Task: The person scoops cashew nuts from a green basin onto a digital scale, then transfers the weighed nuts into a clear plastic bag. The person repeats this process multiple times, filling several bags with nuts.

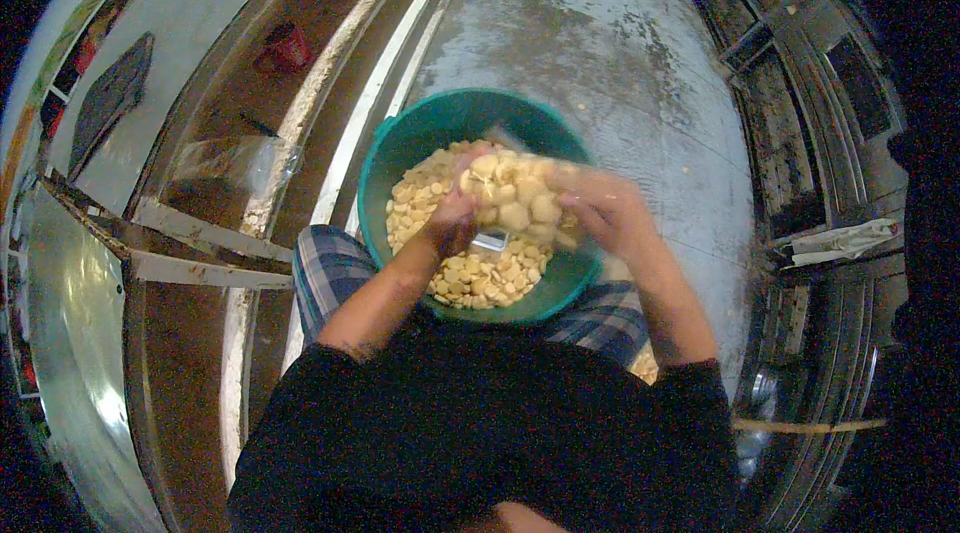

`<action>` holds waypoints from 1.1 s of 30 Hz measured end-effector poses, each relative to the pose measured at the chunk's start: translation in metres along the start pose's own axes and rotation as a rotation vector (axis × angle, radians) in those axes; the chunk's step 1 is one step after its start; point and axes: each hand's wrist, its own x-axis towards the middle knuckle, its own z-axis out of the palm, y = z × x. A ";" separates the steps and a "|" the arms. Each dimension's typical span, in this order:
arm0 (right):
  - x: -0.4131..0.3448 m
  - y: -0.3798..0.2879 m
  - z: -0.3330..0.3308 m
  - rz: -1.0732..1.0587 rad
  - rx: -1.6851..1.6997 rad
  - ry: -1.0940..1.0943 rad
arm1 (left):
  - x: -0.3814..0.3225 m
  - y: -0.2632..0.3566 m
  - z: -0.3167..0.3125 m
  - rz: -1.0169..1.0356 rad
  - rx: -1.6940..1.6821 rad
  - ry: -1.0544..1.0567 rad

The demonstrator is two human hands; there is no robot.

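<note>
Between my legs stands a round green plastic tub (pixel 570 132), part filled with small, pale yellow, disc-shaped pieces (pixel 487 278) that look like biscuits or crackers. Above it I hold a clear plastic bag (pixel 517 192) bulging with the same pieces. My left hand (pixel 457 218) grips the bag's left side, the fingers partly hidden. At the right end of the bag, my right hand (pixel 604 207) has its fingers around the plastic, blurred by motion. Below the bag a small white object (pixel 490 240) rests among the pieces; its kind cannot be told.
To the left, clear plastic film (pixel 232 162) lies on a brown surface beside white rails (pixel 375 83), with a red object (pixel 289 45) farther back. Worn grey concrete floor (pixel 555 15) stretches ahead. Along the right runs dark wooden framing (pixel 780 120) with a white cloth (pixel 840 242).
</note>
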 end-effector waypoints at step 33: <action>0.039 0.006 0.032 -0.192 -0.172 -0.378 | -0.005 -0.004 -0.001 -0.109 -0.198 0.264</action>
